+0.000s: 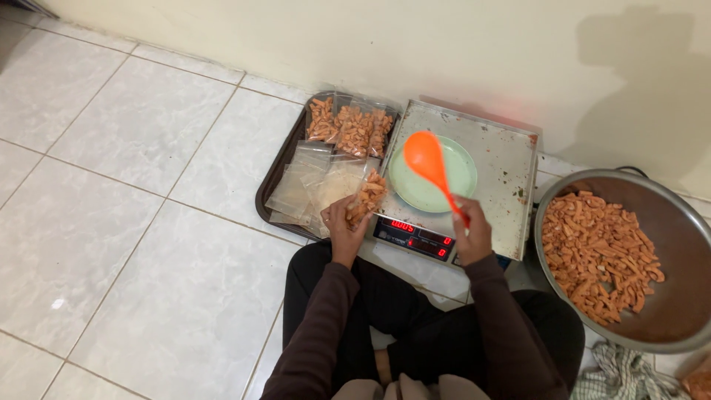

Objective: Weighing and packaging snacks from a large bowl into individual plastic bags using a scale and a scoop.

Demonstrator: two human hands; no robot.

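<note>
While the person sits cross-legged on the tiled floor [133, 244], the left hand [342, 226] is closed around a small clear bag [366, 198] partly filled with orange-brown snack sticks, holding it at the near right corner of a dark tray [272, 178]. On that tray lie several empty clear bags [300, 185] in a loose pile, and behind them, against the wall, a row of filled bags [352, 130] standing side by side.

Just right of the tray sits a scale [503, 170] with a steel platform and a red-lit display facing the person. A pale green plate [455, 185] rests on the platform. The right hand [474, 233] grips the handle of an orange spoon [428, 159], fingers wrapped shut, with the spoon's bowl raised over the plate; I cannot tell whether it touches the plate.

To the right of the scale, a large metal bowl [678, 237] holds a heap of the same snack sticks [600, 255]. A checked cloth [622, 374] lies on the floor just in front of the bowl.
</note>
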